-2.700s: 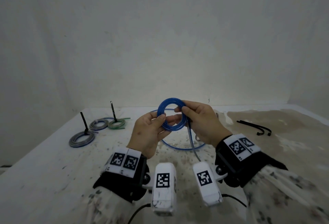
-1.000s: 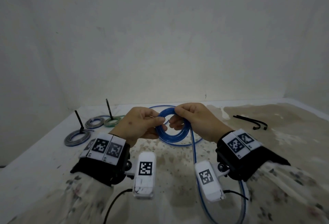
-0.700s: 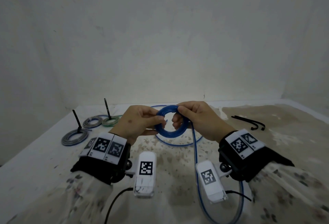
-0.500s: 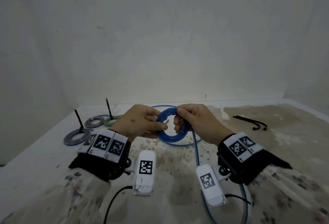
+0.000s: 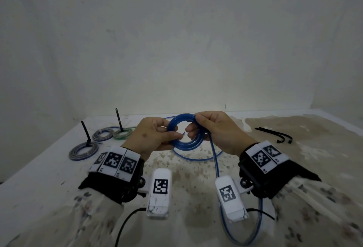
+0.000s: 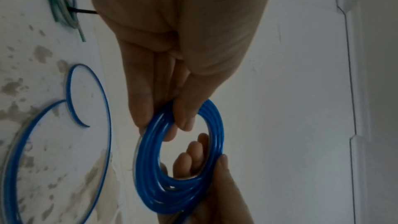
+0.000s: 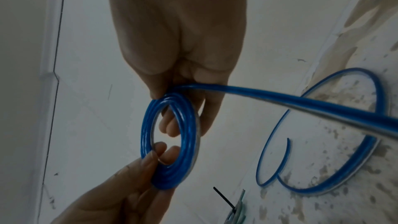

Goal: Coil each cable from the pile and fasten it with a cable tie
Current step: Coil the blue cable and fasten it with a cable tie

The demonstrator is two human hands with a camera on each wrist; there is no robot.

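A blue cable coil (image 5: 184, 142) of several loops is held upright above the table between both hands. My left hand (image 5: 155, 136) pinches its left side (image 6: 150, 142) with thumb and fingers. My right hand (image 5: 214, 131) grips the top right of the coil (image 7: 170, 135), fingers curled through the ring. From the right hand the loose blue cable tail (image 5: 216, 160) runs down toward me and loops back on the table (image 7: 323, 181). Loose black cable ties (image 5: 275, 136) lie at the right.
Three tied coils lie at the left: a grey coil (image 5: 83, 151), a second grey coil (image 5: 102, 134) and a green coil (image 5: 122, 133), black tie ends sticking up. The stained white table (image 5: 186, 176) meets a white wall behind.
The coil has been turned between the hands and gained cable; the hands shifted slightly and the tail now runs down past the right wrist.
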